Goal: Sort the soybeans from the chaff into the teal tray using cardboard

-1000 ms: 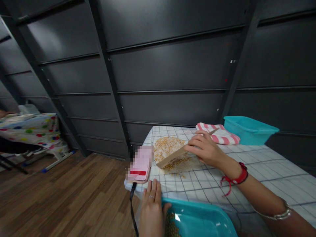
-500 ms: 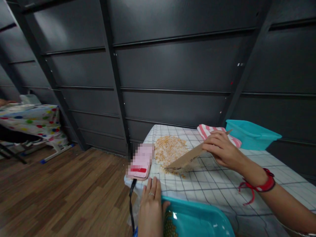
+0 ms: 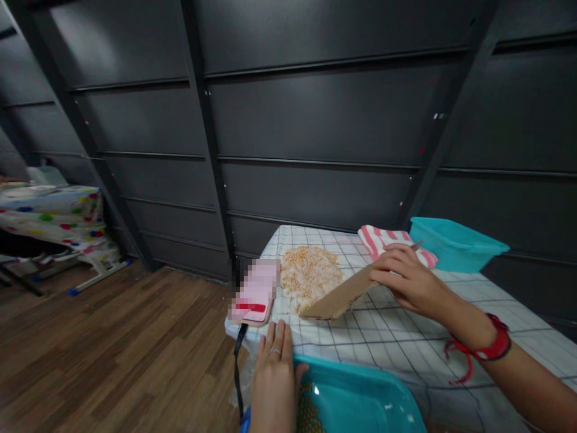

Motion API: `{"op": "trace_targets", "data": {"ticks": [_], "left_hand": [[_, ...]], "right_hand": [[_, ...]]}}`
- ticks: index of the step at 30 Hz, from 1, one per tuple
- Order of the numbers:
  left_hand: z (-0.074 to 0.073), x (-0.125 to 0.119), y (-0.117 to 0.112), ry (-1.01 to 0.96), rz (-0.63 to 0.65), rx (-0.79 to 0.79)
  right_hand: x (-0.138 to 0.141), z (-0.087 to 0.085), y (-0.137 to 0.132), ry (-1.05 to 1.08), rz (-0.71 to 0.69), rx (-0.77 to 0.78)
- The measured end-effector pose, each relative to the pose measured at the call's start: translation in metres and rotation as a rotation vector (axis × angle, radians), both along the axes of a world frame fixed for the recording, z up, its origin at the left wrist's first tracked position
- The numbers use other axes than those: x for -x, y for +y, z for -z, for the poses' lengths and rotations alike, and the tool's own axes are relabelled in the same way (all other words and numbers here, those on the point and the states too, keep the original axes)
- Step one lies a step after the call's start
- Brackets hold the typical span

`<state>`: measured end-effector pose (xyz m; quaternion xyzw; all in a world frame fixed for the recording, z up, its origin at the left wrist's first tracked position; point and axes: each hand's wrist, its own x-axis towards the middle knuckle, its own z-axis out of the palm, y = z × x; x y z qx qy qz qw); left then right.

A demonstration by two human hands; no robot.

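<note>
A flat piece of brown cardboard (image 3: 342, 294) is pinched in my right hand (image 3: 408, 278), tilted with its lower edge on the checked cloth. That edge rests against a pile of yellow kernels and white grains (image 3: 311, 276). My left hand (image 3: 276, 379), wearing a ring, grips the left rim of a teal basin (image 3: 360, 391) at the table's front edge, fingers outside and thumb over the inner side. Small round greenish beans (image 3: 309, 415) lie in the left part of this basin, partly hidden by the hand.
Left of the pile lies a pink phone (image 3: 255, 294), with a black strap (image 3: 238, 361) hanging off the table edge. A striped towel (image 3: 374, 240) and a second teal basin (image 3: 455, 243) stand at the back. Behind the table rises a dark panelled wall (image 3: 315, 114).
The cardboard's lower edge has shifted slightly and now shows more of its broad face, covering the loose grains at the pile's front. My left hand stays at the basin rim.
</note>
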<state>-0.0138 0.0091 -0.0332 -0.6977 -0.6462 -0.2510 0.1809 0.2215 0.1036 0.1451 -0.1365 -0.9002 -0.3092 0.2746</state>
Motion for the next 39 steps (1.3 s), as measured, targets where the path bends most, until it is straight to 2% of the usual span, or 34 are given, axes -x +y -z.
{"op": "trace_targets", "data": {"ticks": [3,10,15,20,23,28,33,39], "left_hand": [[0.003,0.0,0.001,-0.001,0.002,-0.005],[0.004,0.0,0.002,-0.029,0.001,0.009],[0.006,0.0,0.002,-0.037,0.007,-0.018],[-0.002,0.001,-0.001,-0.042,0.018,0.024],[-0.007,0.005,-0.002,0.006,0.076,0.074],[-0.012,0.008,-0.002,0.088,0.083,0.089],[-0.018,0.005,-0.004,0.126,0.054,0.06],[-0.024,0.004,-0.005,0.081,0.055,0.071]], "right_hand": [[-0.001,0.001,0.0,0.019,0.006,-0.009],[0.017,0.009,-0.001,0.052,0.008,-0.022],[0.002,0.006,-0.013,0.043,-0.002,0.008],[-0.008,0.006,-0.017,0.089,0.017,0.001],[0.002,0.009,-0.012,0.117,0.044,-0.044],[0.014,0.016,-0.008,0.075,0.051,-0.05],[0.002,0.016,-0.016,0.081,0.012,-0.029],[-0.012,0.01,-0.028,0.069,0.002,-0.025]]}}
